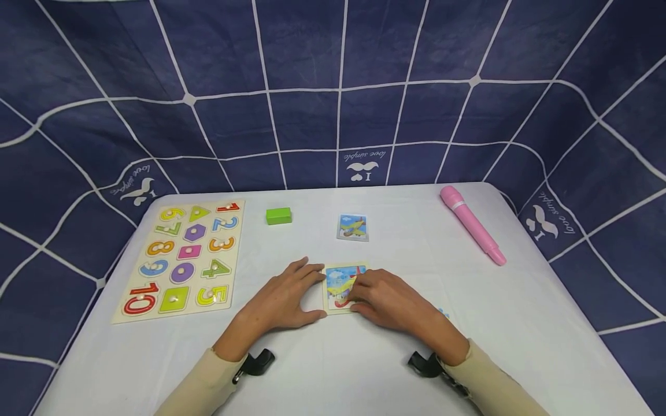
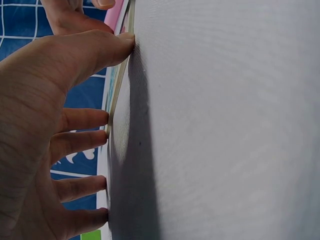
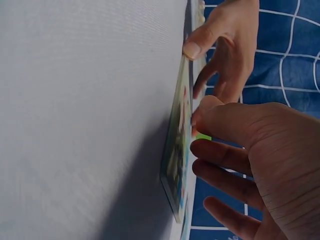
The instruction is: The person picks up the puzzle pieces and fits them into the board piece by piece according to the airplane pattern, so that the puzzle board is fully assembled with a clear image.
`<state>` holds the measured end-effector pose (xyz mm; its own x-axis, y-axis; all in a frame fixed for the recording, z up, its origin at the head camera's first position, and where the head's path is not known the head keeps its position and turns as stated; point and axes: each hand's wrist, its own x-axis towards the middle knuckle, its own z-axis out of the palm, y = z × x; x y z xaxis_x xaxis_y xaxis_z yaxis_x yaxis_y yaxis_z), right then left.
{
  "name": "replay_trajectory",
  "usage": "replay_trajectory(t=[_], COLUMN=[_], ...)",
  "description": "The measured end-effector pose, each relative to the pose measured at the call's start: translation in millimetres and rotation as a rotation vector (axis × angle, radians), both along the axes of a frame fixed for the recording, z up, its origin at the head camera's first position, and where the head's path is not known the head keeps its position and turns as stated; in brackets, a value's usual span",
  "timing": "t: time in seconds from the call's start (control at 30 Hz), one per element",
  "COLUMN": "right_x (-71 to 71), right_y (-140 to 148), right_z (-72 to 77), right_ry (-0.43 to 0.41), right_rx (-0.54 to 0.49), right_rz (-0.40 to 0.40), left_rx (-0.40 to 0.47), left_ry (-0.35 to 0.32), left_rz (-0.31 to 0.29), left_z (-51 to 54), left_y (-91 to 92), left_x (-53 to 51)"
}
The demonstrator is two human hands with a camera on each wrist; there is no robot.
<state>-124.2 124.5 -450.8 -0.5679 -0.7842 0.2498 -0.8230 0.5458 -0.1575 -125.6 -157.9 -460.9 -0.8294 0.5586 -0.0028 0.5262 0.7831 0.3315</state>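
Note:
A small jigsaw board (image 1: 340,280) with a yellow-and-red airplane on blue sky lies flat in the middle of the white table. My left hand (image 1: 286,294) rests at its left side, with thumb and fingers extended and touching the edge; the left wrist view shows the thumb (image 2: 122,47) at the near corner. Over the right part of the picture is my right hand (image 1: 387,300), fingers bent loosely and fingertips at the surface. In the right wrist view no piece shows between its thumb and fingers. That hand hides part of the airplane.
Behind the board lies a smaller airplane picture (image 1: 353,227). A green block (image 1: 278,216) stands to its left. The number-and-shape peg board (image 1: 195,231) occupies the left side, and a pink microphone-shaped object (image 1: 473,225) the right. Something small and blue (image 1: 443,312) peeks out beside my right forearm.

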Motion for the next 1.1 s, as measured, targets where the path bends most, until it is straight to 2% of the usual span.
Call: replay_trajectory(t=[0.47,1.1], right_x=[7.1,12.9], right_y=[30.9,62.6], right_z=[4.0,10.3], right_ry=[-0.003,0.012], right_rx=[-0.029,-0.042], right_rz=[-0.104,-0.180], left_rx=[-0.010,-0.014], left_ry=[-0.007,-0.004], left_rz=[0.012,0.021], left_z=[-0.4,-0.5], left_y=[1.9,1.7], left_x=[0.1,1.2])
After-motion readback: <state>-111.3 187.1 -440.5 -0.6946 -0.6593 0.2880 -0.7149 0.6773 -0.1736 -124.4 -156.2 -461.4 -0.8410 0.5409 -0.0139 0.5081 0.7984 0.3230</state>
